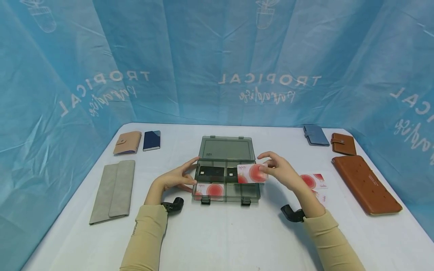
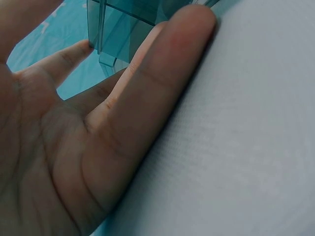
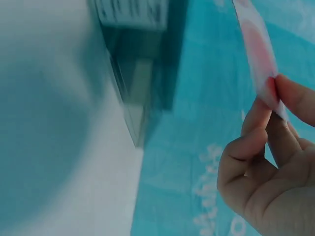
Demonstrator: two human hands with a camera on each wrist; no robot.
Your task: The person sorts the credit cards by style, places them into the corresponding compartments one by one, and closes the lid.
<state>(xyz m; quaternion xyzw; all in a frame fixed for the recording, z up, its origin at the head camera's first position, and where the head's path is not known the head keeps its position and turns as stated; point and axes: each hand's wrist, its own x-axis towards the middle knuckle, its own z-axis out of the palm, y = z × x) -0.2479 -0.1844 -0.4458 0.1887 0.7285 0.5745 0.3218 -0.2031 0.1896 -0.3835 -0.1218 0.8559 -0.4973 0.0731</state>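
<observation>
While the L hand braces the L side of the box, the R hand has a red-&-white card up over the box's R half, its R end poking past the side wall. R thumb & fingertip(s) are closed in a pinch on that R end, w/ another finger bent clear of it. L fingers are spread & mostly straight, touching the box but not wrapped round it.

Card's prob v. light, thin, fairly stiff but able to flex, & a bit slick b/c of the glossy-looking face. Best hold = flat pinch nr one short end, as now, leaving the other end free; too hard a squeeze could bow it. Box looks like hard see-thru plastic, prob light enough to skid if bumped, so a hand on its side wall makes sense. Lid is folded back.

Hard to see: held card covers part of the R black card, & can't tell if it touches the box or just hovers. R wrist view cuts off the card's top end & blurs the box. In the L wrist view one big finger hides most of the contact w/ the box. Loose cards on the table are partly behind the R forearm, so no sure count. Small print's unreadable.
</observation>
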